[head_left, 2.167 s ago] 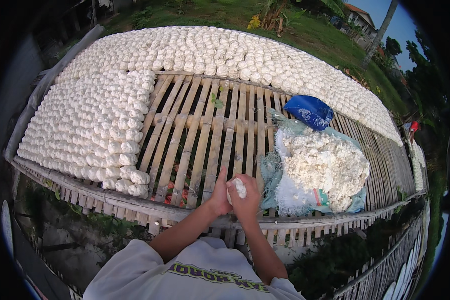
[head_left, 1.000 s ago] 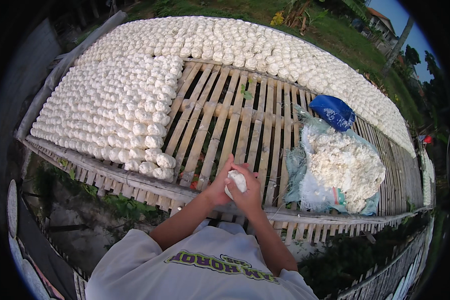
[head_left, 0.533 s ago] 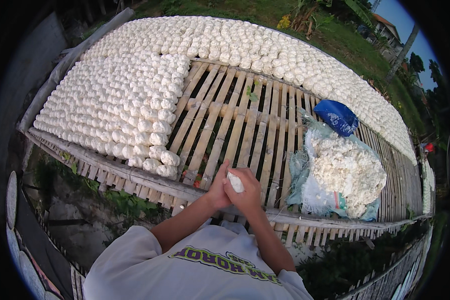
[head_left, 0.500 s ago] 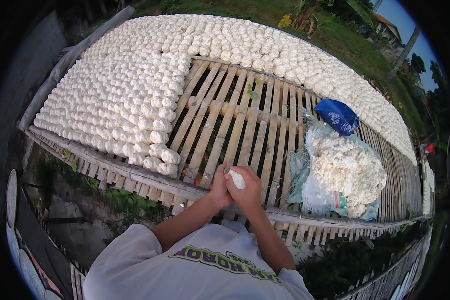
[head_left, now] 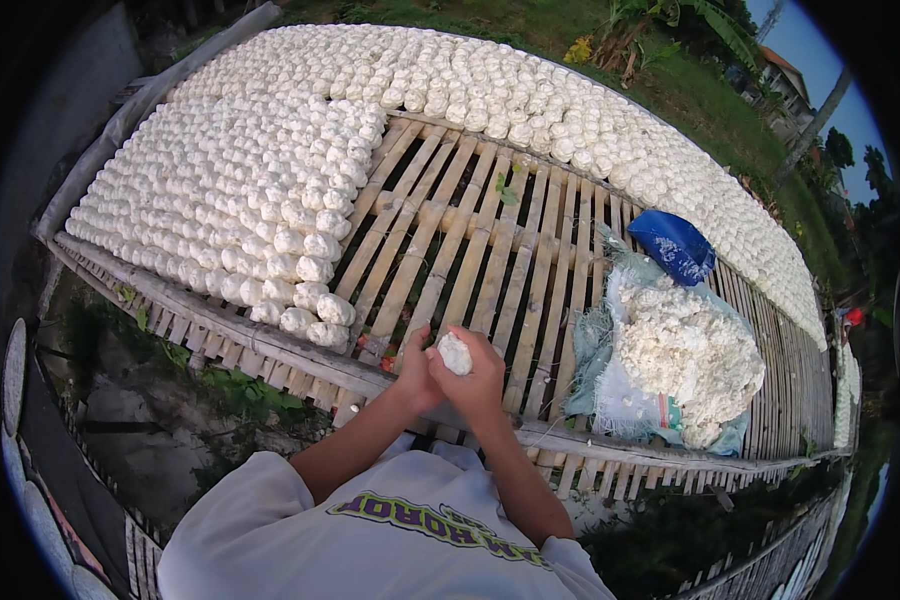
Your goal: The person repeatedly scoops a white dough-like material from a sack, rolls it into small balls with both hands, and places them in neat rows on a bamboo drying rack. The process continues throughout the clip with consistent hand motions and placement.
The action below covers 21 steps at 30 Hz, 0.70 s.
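We see 1 white lump (head_left: 455, 353), gripped between our 2 hands above the near edge of the bamboo rack (head_left: 470, 270). Left hand (head_left: 417, 368): curled closed against the lump's left side. Right hand (head_left: 482, 375): fingers closed around the lump from the right. Rows of white lumps (head_left: 260, 190) cover the rack's left and far edges. A sack of white mass (head_left: 685, 355) lies at the right edge, a blue bag (head_left: 673, 245) just beyond it.
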### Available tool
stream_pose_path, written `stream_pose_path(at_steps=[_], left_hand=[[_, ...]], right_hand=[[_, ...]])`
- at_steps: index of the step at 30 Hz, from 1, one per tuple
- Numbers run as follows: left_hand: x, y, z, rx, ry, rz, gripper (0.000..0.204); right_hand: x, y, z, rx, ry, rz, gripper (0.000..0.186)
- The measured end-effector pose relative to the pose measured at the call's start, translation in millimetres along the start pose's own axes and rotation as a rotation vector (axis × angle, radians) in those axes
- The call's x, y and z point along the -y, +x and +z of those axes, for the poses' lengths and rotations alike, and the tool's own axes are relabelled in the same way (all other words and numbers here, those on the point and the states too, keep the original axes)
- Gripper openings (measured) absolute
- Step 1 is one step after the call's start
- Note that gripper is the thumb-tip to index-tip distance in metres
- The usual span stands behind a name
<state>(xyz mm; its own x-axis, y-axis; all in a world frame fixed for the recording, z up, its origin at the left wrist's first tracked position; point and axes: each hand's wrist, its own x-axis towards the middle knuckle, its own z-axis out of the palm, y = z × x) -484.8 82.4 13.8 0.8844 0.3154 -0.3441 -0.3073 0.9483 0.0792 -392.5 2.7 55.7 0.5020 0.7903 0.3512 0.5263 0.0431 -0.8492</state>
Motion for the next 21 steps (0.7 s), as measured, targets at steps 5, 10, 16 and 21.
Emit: stream_pose_path(at_steps=[5, 10, 16, 21], left_hand=[[1.4, -21.6, 0.2, -0.02, 0.128, 0.081, 0.059], [-18.1, -9.6, -6.3, -0.127, 0.114, 0.362, 0.062], [-46.0, -30.0, -31.2, -0.288, 0.409, 0.475, 0.059], [-101.0, -72.7, -79.5, -0.968, 1.252, 1.205, 0.035]], right_hand=[[0.0, -8.7, 4.1, 0.15, -0.171, -0.3, 0.067], [7.2, -4.2, 22.8, 0.143, -0.057, -0.172, 0.078], [-24.5, 34.1, 45.6, 0.209, 0.771, 0.752, 0.065], [-72.8, 85.3, 76.5, 0.259, 1.263, 1.148, 0.047]])
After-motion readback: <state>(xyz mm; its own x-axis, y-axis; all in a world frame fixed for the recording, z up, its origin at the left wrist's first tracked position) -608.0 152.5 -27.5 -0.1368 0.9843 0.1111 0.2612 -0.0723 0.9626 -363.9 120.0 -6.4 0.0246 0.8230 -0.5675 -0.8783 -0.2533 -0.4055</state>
